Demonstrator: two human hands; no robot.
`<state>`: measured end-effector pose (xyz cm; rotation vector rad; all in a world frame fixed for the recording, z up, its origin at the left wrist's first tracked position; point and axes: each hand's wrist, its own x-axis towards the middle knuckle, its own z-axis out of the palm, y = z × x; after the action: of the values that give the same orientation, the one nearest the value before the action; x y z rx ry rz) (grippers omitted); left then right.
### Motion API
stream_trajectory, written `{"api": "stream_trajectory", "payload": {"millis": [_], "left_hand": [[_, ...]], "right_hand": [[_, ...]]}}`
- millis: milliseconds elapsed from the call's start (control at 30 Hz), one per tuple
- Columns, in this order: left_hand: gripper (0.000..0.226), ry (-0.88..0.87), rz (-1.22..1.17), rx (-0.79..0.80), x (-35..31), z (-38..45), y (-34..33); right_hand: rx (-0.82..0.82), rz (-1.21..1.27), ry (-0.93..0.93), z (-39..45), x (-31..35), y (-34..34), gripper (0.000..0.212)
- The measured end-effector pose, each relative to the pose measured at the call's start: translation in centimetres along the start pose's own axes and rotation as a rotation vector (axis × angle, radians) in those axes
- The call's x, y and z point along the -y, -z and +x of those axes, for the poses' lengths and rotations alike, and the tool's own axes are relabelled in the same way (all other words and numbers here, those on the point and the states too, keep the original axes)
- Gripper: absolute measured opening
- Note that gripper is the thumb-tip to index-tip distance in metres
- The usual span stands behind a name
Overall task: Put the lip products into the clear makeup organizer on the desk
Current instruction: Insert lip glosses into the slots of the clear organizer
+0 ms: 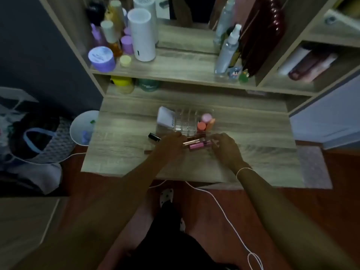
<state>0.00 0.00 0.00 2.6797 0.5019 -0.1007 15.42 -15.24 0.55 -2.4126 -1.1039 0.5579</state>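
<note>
The clear makeup organizer (185, 121) stands mid-desk. It holds a white tube (165, 117) at its left and pink and orange capped items (206, 121) at its right. Just in front of it lie three lip products: a brown tube (196, 136), a rose-gold tube (191, 142) and a pink gloss (198, 145). My left hand (171, 146) touches their left ends. My right hand (224, 147) pinches the right end of the pink gloss. A black lipstick (154, 137) lies apart at the left.
The wooden desk (120, 133) has a shelf above with bottles, a white cylinder (142, 34) and a purple jar (101, 58). A white bin (83, 127) sits at the desk's left edge. A white cable (224, 211) crosses the floor.
</note>
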Motion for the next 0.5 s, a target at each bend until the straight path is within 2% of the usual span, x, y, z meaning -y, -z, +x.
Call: {"api": "stream_trajectory", "payload": {"millis": [233,500], "left_hand": [[0.028,-0.009,-0.011,-0.014,0.7,1.1,-2.0],[0.032,-0.045,0.075,0.002,0.9,2.2,-2.5]], "right_hand": [[0.038,0.021,-0.081,0.7,-1.5,-2.0,0.042],[0.038,-0.01,-0.065,1.4,-1.8,-2.3,0.023]]}}
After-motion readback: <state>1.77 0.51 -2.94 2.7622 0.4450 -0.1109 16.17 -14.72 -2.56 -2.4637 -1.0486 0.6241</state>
